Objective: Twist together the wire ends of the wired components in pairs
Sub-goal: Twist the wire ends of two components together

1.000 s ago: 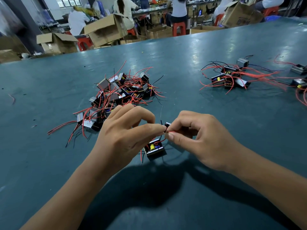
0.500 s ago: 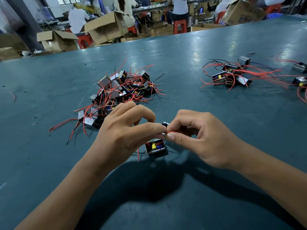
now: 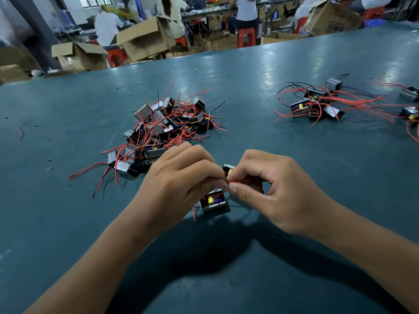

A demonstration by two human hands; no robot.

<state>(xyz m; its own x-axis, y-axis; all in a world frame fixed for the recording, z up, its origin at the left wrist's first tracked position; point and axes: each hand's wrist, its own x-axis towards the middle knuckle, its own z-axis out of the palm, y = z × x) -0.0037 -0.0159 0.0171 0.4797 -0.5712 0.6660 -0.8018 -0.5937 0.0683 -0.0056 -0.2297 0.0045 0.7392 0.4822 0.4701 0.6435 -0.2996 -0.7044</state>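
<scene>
Pinching red wire ends between them: left hand and right hand, fingers curled, mid-worktop. Two wired components beneath hands. Component pile toward far edge.

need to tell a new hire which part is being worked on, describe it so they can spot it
On the green table, look nearest the camera, where the two hands meet. The part lies right below their fingertips, apart from the big pile behind it. It lies alone, its open side showing a yellow piece.
</scene>
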